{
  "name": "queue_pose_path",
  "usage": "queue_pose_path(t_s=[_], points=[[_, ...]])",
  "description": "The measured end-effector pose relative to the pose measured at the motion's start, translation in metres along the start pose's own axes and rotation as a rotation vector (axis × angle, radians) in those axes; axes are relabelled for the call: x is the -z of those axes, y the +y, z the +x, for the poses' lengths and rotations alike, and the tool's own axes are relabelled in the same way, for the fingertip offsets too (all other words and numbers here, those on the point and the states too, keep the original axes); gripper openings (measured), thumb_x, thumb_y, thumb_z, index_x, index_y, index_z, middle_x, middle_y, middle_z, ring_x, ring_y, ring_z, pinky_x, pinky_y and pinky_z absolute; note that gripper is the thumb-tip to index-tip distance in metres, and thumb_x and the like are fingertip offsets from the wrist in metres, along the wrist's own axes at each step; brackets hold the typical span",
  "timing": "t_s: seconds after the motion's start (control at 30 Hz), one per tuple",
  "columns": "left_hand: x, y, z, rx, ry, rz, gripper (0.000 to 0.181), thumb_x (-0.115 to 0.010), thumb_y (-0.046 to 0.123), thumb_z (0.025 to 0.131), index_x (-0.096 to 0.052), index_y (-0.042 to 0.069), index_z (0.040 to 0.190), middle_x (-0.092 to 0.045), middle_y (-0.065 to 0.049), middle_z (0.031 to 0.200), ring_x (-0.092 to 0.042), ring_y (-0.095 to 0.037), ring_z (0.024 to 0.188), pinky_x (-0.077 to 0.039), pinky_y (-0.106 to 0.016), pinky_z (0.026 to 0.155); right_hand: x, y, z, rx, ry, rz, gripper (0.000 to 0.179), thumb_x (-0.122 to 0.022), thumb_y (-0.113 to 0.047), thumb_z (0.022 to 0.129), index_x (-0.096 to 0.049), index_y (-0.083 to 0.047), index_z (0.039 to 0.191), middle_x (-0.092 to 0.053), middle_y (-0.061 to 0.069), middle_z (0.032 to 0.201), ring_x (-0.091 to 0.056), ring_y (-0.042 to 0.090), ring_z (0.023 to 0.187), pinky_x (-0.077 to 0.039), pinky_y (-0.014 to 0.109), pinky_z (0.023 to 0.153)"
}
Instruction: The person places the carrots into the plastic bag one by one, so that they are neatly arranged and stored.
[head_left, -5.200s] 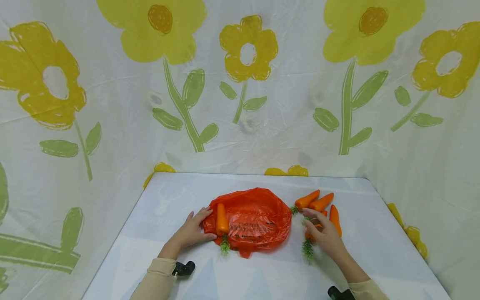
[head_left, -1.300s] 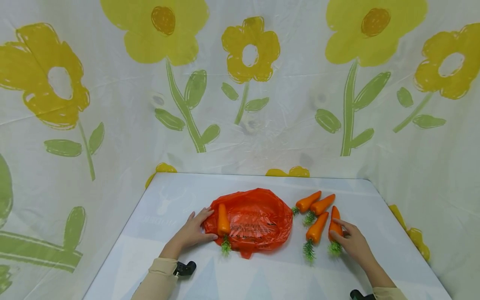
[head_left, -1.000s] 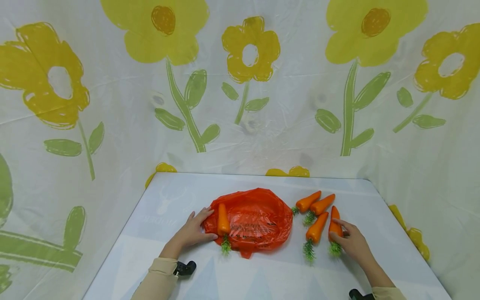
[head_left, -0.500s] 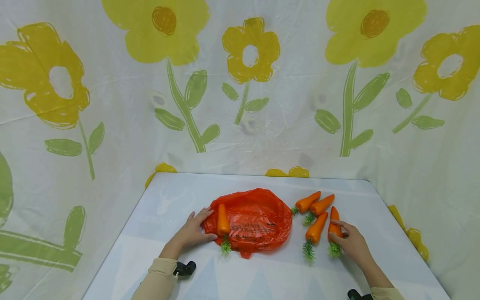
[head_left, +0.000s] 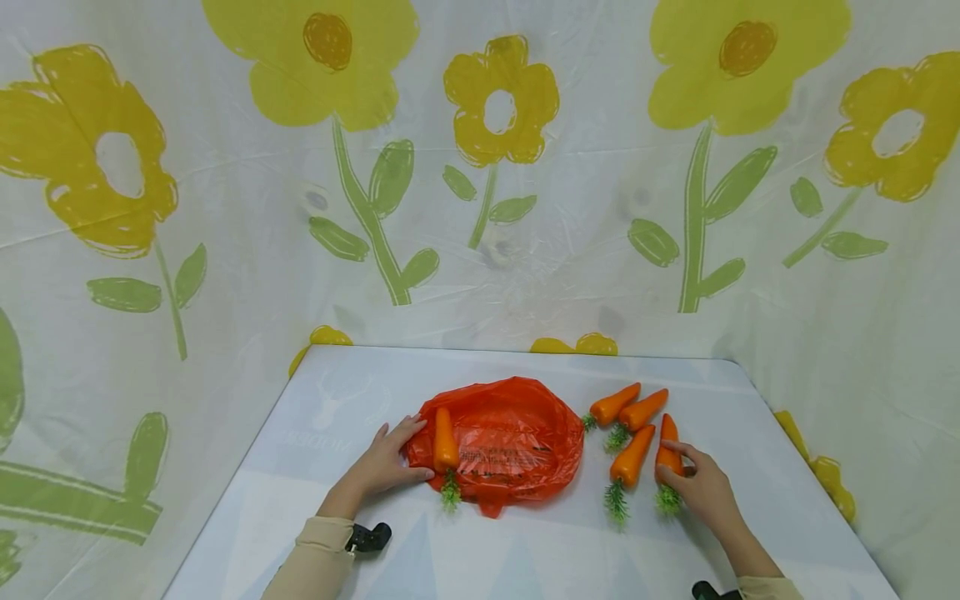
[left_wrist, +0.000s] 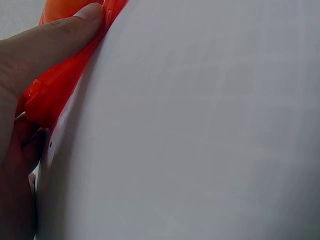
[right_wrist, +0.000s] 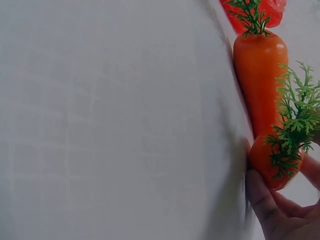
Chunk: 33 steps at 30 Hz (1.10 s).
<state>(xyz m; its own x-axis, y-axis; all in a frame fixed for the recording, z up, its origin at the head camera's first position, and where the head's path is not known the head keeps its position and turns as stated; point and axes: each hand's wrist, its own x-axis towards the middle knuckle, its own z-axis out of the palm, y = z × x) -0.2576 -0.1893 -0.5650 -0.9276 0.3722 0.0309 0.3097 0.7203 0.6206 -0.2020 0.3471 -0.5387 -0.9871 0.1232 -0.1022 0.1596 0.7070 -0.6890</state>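
A crumpled red plastic bag [head_left: 517, 442] lies mid-table in the head view, one orange carrot [head_left: 445, 443] with a green leafy top on its left part. At the bag's left edge is my left hand [head_left: 386, 461]; the left wrist view shows the thumb [left_wrist: 60, 42] over the red film and curled fingers under it. My right hand [head_left: 707, 487] pinches the rightmost carrot [head_left: 667, 446], which rests on the table, leafy end toward me. The right wrist view shows that carrot's rounded end [right_wrist: 267, 160] between thumb and fingers. Its tip is hidden there by the leaves and body.
Left of the held carrot lie a nearer carrot [head_left: 632, 456] and two farther ones, a left carrot [head_left: 615, 403] and a right carrot [head_left: 645, 409]. The white table [head_left: 525, 558] ends at a flower-printed curtain [head_left: 570, 275] behind.
Since about five seconds ago, my right hand has moved right to the rightmost carrot, and the nearer carrots now lie slanted side by side. In the last second hardly anything moved.
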Motion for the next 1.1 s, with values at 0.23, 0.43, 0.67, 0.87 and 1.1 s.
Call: queue_pose_path(t_s=[0.23,0.43,0.67,0.87,1.1], points=[[0.0001,0.0005,-0.0005,0.02,-0.008,-0.005,0.094,-0.085,0.048,0.078,-0.044,0.01,0.154,-0.038,-0.011,0.161,-0.025,-0.033,0.153,-0.004,-0.057,0.124,-0.0008,-0.0001,-0.0026,-0.007,0.015,0.015,0.059,-0.069,-0.035,0.097,-0.054,-0.002,0.143,-0.045,0.033,0.145,-0.059,0.039,0.11,-0.053,0.032,0.069],[0.0005,0.002,-0.0007,0.051,-0.019,-0.017,0.094,-0.085,0.049,0.078,-0.044,0.013,0.155,-0.037,-0.009,0.162,-0.022,-0.03,0.154,-0.003,-0.055,0.125,-0.0009,-0.0006,-0.0041,-0.02,0.027,0.014,0.06,-0.069,-0.037,0.097,-0.053,-0.003,0.144,-0.046,0.033,0.144,-0.058,0.04,0.112,-0.053,0.031,0.07],[0.0001,0.0008,0.0004,0.032,-0.016,-0.018,0.093,-0.085,0.047,0.079,-0.044,0.01,0.154,-0.037,-0.011,0.162,-0.023,-0.033,0.153,-0.003,-0.057,0.124,0.0008,-0.0025,-0.0086,-0.018,0.025,0.032,0.062,-0.068,-0.038,0.097,-0.052,-0.003,0.146,-0.046,0.031,0.144,-0.057,0.042,0.116,-0.053,0.031,0.072],[0.0011,0.0016,0.0008,0.052,-0.025,-0.019,0.093,-0.085,0.047,0.079,-0.044,0.012,0.155,-0.037,-0.009,0.162,-0.022,-0.031,0.154,-0.002,-0.055,0.125,0.0026,-0.0036,-0.0096,-0.017,0.016,0.048,0.064,-0.068,-0.04,0.098,-0.051,-0.004,0.147,-0.045,0.03,0.146,-0.056,0.042,0.117,-0.053,0.031,0.074],[0.0009,0.0013,0.0002,0.05,-0.025,-0.013,0.093,-0.085,0.047,0.079,-0.044,0.011,0.155,-0.037,-0.01,0.162,-0.022,-0.031,0.154,-0.002,-0.054,0.125,0.0029,-0.0042,-0.0094,-0.011,0.013,0.054,0.065,-0.068,-0.041,0.098,-0.05,-0.005,0.148,-0.042,0.03,0.149,-0.055,0.044,0.12,-0.055,0.032,0.075]])
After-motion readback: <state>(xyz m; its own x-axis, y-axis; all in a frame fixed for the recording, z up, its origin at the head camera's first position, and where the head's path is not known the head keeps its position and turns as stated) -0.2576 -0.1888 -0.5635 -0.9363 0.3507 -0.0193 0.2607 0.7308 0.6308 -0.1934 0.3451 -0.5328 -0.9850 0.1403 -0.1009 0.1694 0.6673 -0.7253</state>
